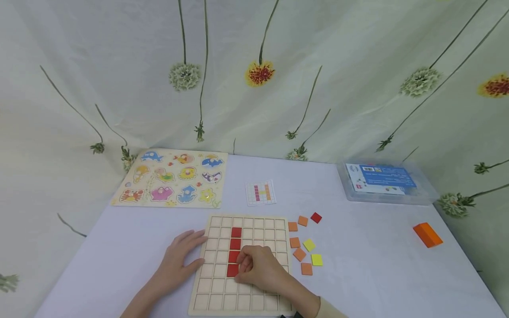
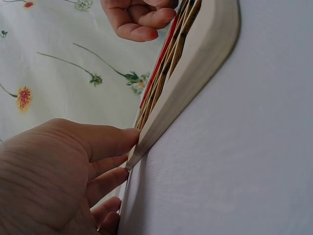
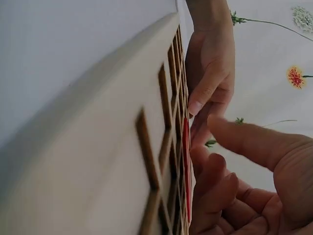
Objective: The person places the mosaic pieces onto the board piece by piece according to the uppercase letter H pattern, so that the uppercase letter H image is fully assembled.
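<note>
A pale wooden grid board lies in front of me, with several red square tiles seated in one column. My left hand rests at the board's left edge, its thumb touching the rim in the left wrist view. Over the board, my right hand is beside the lower red tiles. Its fingers are bent and touch or nearly touch the red row, while the thumb stands apart from them in the right wrist view. Nothing shows between that thumb and the fingers. The hand hides part of the grid.
Loose orange tiles, yellow tiles and a red tile lie right of the board. Behind it is a printed pattern card. A sea-animal puzzle, a plastic box and an orange block stand farther out.
</note>
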The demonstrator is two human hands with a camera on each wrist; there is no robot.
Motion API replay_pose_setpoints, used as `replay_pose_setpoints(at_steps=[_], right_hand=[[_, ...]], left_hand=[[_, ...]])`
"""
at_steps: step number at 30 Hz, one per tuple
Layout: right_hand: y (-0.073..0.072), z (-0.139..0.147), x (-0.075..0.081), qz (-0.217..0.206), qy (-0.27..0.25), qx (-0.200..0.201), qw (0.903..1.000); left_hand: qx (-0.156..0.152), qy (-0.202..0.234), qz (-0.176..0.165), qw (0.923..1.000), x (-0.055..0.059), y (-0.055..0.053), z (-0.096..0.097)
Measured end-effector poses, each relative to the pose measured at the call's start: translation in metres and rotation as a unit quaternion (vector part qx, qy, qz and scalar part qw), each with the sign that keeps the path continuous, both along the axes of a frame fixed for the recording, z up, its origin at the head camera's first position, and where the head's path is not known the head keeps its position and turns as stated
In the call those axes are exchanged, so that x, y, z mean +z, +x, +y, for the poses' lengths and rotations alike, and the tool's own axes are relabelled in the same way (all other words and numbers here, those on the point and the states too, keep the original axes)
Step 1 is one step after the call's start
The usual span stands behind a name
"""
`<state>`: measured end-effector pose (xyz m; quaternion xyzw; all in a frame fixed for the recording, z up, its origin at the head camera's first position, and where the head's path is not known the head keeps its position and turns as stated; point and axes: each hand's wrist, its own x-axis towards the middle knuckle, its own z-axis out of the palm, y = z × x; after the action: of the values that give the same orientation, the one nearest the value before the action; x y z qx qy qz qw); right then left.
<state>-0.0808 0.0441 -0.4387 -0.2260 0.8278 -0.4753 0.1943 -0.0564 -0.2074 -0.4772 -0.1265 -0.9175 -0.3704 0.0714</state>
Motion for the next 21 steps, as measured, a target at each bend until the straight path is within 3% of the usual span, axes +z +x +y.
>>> replay_pose_setpoints(at_steps=[5,12,17,21], right_hand=[[-0.001,0.014,0.012,-0.005,-0.016,0.013,0.9998],[-0.015,0.057,0.034,0.080,-0.018,-0.002,0.9967],[-0.028,0.092,0.039,0.122,-0.009,-0.067,0.9903],[-0.038,0.119,0.037,0.130,0.010,-0.131,0.9828]], left_hand=[[0.003,-0.002,-0.012,0.9999,0.001,0.000,0.000],[0.004,-0.003,-0.018,0.9998,0.002,0.000,0.000],[0.003,-0.002,-0.015,0.9999,0.002,0.000,0.000],[0.001,0.000,-0.010,1.0000,0.001,0.000,0.000]])
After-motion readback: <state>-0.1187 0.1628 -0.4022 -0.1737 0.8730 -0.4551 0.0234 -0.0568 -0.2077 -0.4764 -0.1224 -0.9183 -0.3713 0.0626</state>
